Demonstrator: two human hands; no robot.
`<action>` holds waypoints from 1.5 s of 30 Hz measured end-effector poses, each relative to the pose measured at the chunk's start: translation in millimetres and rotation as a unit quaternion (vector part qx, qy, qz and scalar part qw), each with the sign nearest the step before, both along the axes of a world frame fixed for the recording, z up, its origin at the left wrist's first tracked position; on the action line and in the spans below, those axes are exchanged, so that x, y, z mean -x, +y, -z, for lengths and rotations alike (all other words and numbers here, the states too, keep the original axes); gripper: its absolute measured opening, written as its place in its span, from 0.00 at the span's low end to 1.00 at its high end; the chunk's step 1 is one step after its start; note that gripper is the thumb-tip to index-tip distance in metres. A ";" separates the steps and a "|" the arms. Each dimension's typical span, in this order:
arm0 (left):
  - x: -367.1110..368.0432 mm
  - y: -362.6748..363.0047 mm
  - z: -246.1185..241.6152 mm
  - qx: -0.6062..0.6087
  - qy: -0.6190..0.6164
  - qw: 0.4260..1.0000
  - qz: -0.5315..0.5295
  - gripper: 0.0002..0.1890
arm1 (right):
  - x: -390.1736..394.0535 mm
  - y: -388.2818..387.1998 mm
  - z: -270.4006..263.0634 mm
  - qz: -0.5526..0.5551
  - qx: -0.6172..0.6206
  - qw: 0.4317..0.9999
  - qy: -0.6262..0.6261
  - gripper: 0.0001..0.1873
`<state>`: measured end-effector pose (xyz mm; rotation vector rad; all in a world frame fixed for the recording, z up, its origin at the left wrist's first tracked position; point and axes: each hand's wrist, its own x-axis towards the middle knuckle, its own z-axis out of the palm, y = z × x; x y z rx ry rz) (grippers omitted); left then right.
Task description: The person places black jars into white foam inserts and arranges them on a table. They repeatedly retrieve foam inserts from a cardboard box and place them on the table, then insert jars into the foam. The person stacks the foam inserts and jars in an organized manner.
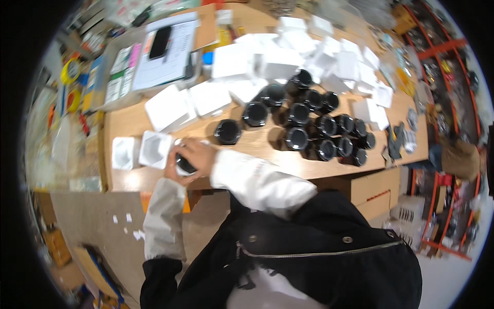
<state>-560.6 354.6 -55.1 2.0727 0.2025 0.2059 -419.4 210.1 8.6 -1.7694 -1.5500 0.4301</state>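
Observation:
Both my hands close around a black glossy jar-like piece near the table's front edge, with a white foam block partly visible beneath and around it. My left hand is on its left side, and my right hand covers its top and right side. Just left of them stand a white foam block with a hexagonal hollow and a similar block. A single black faceted jar stands to the right of my hands. Farther right, several more black jars are grouped on the wooden table.
White foam blocks are heaped at the back, others lie behind my hands. A grey bin holds papers and a phone. Tape rolls lie at left. Gloves lie at right; a person is beyond, near red shelving.

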 end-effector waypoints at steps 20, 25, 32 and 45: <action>12.8 -106.1 1.8 -0.045 -0.012 0.999 0.023 0.22 | -17.2 -181.4 -48.6 0.175 0.135 0.975 0.009 0.42; -45.8 -160.5 3.0 0.654 0.306 0.616 -0.314 0.40 | -28.6 -190.3 -6.2 0.217 0.113 0.970 0.000 0.44; -129.8 -176.5 -46.1 0.672 0.178 0.603 -0.392 0.40 | -65.2 -182.5 6.2 0.248 0.087 0.965 -0.015 0.49; -194.7 -171.0 -40.2 0.639 0.142 0.612 -0.444 0.35 | -111.3 -146.9 25.1 0.300 0.145 0.941 -0.056 0.29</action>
